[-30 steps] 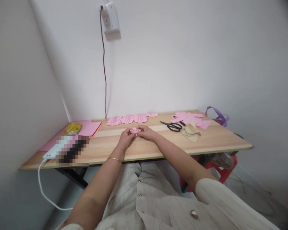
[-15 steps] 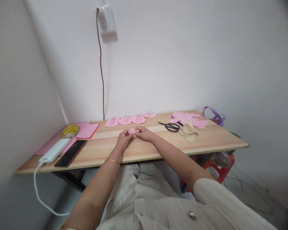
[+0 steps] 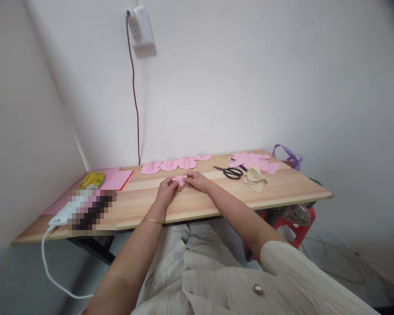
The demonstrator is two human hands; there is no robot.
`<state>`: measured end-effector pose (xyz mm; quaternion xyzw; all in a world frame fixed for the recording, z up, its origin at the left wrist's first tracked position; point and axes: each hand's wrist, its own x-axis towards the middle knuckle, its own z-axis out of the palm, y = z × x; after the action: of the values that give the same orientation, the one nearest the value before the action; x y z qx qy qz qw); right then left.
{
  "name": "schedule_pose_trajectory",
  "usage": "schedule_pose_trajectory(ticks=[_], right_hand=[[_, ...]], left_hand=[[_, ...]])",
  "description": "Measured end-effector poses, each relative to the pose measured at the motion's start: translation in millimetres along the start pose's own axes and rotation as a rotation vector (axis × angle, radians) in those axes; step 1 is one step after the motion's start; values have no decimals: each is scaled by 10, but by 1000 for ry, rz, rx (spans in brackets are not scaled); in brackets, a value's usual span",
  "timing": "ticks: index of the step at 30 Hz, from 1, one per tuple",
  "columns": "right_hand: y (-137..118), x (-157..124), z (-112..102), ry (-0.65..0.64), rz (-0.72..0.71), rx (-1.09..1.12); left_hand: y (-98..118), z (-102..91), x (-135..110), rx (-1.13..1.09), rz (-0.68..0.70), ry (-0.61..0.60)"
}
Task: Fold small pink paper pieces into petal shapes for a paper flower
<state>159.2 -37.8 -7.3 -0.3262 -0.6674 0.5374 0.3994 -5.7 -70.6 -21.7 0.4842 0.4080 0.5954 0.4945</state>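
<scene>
Between my hands, just above the wooden table (image 3: 197,205), is a small folded piece of pink paper (image 3: 180,180). My left hand (image 3: 167,191) pinches its left side, and my right hand (image 3: 197,181) grips its right side. Both sets of fingers are closed on the paper and hide part of its edges. Behind my hands, several pink paper cutouts (image 3: 169,165) with scalloped edges lie in a row near the wall. Black-handled scissors (image 3: 232,173) rest to the right, their blades pointing left.
Pink paper scraps (image 3: 249,161) and a crumpled tan cloth or paper (image 3: 255,178) lie at the right. On the left are pink sheets (image 3: 114,180), a yellow item (image 3: 92,179) and a white power bank (image 3: 61,216) with a cable. A purple ribbon (image 3: 287,154) hangs near the right end.
The folded pink paper looks flatter and turned a little between my fingers. My hands keep their grip on it. The whole view has shifted slightly.
</scene>
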Motion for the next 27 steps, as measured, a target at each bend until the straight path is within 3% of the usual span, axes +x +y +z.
schedule_pose_trajectory(ticks=[8,12,16,20,27], right_hand=[[-13,50,-3,201,87,70],[41,102,-2,192,111,253],[104,140,-5,173,124,286],[78,126,-1,189,117,242],[-3,54,47,145,48,112]], left_hand=[[36,-13,23,-67,4,197],[73,-27,36,-180,-34,257],[96,-39,38,-228,-55,257],[95,-39,27,-217,-59,160],[71,-10,5,-152,20,87]])
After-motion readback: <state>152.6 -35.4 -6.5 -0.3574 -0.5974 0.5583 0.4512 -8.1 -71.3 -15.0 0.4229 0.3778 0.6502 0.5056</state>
